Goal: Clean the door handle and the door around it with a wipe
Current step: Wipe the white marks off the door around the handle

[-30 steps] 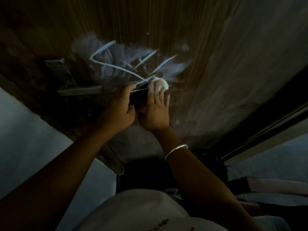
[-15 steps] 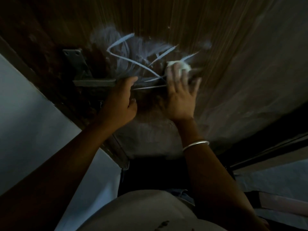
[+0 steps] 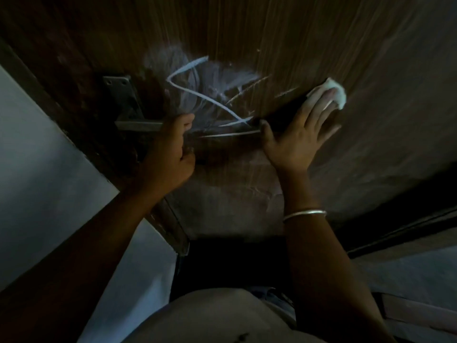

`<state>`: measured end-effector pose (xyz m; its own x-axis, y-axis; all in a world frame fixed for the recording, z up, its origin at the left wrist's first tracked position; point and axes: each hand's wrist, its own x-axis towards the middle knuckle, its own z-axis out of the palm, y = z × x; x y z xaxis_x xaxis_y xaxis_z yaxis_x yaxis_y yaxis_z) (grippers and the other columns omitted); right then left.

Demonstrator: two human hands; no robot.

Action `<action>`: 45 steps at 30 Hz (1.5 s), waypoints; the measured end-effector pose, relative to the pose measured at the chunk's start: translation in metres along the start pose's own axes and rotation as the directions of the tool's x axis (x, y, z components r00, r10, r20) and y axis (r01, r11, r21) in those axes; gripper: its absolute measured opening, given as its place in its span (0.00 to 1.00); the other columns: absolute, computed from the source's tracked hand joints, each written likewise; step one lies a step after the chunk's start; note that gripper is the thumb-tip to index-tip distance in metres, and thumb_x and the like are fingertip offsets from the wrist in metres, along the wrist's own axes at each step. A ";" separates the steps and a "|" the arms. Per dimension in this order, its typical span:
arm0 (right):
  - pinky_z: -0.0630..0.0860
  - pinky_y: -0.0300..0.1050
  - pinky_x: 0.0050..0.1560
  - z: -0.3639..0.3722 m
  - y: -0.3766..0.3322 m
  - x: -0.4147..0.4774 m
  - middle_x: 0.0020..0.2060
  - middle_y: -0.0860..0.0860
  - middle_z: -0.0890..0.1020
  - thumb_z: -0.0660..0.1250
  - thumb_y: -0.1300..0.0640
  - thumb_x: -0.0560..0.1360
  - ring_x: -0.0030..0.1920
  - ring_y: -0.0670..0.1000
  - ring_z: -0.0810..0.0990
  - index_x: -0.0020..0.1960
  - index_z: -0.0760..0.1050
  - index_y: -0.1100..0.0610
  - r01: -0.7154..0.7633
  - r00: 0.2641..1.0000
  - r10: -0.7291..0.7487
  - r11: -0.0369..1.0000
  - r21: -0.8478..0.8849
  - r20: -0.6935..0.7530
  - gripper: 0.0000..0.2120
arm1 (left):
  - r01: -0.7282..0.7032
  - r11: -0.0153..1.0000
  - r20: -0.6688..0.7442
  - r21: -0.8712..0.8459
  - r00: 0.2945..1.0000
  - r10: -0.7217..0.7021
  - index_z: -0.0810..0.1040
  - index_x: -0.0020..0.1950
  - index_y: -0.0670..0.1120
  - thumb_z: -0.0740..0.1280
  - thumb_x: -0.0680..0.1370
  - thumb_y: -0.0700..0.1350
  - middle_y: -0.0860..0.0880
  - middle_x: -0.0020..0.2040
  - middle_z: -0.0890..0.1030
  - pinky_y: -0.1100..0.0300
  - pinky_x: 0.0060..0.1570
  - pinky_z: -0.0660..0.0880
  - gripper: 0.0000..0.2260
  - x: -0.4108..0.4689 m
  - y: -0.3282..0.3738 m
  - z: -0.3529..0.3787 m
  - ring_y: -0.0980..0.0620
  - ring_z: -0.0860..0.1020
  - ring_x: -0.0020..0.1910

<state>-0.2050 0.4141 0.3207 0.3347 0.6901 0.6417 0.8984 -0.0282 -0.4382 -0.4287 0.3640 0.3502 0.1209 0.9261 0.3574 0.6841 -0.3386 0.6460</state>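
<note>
A dark wooden door (image 3: 284, 40) fills the view in dim light. Its metal lever handle (image 3: 138, 125) sticks out from a grey backplate (image 3: 121, 92) at the left. My left hand (image 3: 170, 154) is closed around the free end of the lever. My right hand (image 3: 301, 134) lies flat on the door with its fingers spread, pressing a white wipe (image 3: 331, 91) under the fingertips, well to the right of the handle. White streaks and a pale smear (image 3: 202, 90) mark the door between the handle and the wipe.
A pale wall (image 3: 37, 157) runs along the left beside the door's edge. A dark frame or sill (image 3: 395, 231) crosses at the lower right. A silver bangle (image 3: 304, 214) sits on my right wrist. My light clothing fills the bottom.
My right hand has swept the wipe up and to the right across the door, away from the handle. The left hand has stayed on the lever.
</note>
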 end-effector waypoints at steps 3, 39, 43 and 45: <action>0.43 0.67 0.69 0.008 -0.022 -0.002 0.73 0.64 0.57 0.63 0.33 0.68 0.72 0.68 0.52 0.74 0.51 0.63 0.220 0.975 -0.219 0.975 -0.025 0.038 0.48 | 0.012 1.000 0.004 -0.019 1.000 -0.012 0.63 0.70 0.44 0.64 0.71 0.31 0.41 0.68 0.69 0.57 0.63 0.63 0.28 -0.002 0.002 0.002 0.47 0.67 0.67; 0.37 0.68 0.66 0.020 -0.087 -0.018 0.75 0.51 0.57 0.59 0.55 0.76 0.75 0.56 0.54 0.75 0.52 0.53 0.751 0.645 -0.704 0.655 -0.077 0.298 0.30 | 0.109 0.993 -0.248 0.052 0.964 -0.093 0.65 0.68 0.44 0.64 0.71 0.31 0.39 0.64 0.71 0.56 0.56 0.70 0.26 0.001 -0.002 -0.034 0.46 0.72 0.60; 0.36 0.70 0.65 0.016 -0.065 -0.019 0.75 0.50 0.56 0.58 0.54 0.75 0.75 0.53 0.54 0.76 0.52 0.52 0.656 0.746 -0.611 0.744 -0.132 0.266 0.30 | 0.103 0.993 -0.275 0.059 0.958 -0.083 0.65 0.68 0.43 0.64 0.71 0.31 0.39 0.64 0.71 0.54 0.56 0.71 0.26 0.003 -0.005 -0.041 0.46 0.72 0.61; 0.39 0.71 0.66 0.015 -0.072 -0.003 0.75 0.52 0.56 0.58 0.50 0.76 0.75 0.55 0.54 0.75 0.52 0.54 0.575 0.817 -0.556 0.806 -0.143 0.155 0.31 | 0.128 0.991 -0.292 0.042 0.950 -0.110 0.65 0.68 0.44 0.64 0.71 0.31 0.39 0.65 0.70 0.55 0.57 0.71 0.26 0.004 -0.009 -0.043 0.46 0.72 0.61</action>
<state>-0.2754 0.4252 0.3405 -0.2696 0.6913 0.6703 0.9569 0.2704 0.1060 -0.4650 0.3637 0.3747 -0.1701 0.8687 0.4652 0.7235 -0.2104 0.6575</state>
